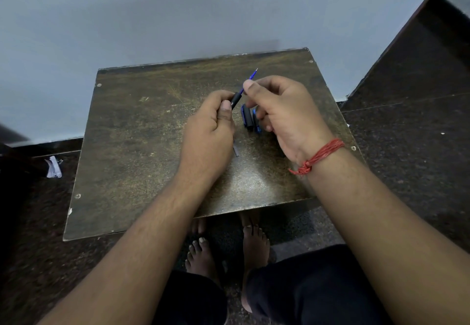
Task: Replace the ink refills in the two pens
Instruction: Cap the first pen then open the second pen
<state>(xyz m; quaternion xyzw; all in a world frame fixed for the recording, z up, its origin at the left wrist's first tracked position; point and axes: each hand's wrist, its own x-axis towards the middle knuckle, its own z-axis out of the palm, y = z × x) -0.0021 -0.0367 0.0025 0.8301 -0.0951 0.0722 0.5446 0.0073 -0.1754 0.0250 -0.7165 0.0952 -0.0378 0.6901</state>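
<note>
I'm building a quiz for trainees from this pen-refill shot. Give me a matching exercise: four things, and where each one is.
Things:
1. black pen barrel
2. blue refill
3. red thread band
4. white paper scrap

Places:
A. on the floor, left of the table
B. gripped in the left hand
C. around the right wrist
D. pinched by the right hand, tip pointing away

Pairs: 1-B, 2-D, 3-C, 4-A
</note>
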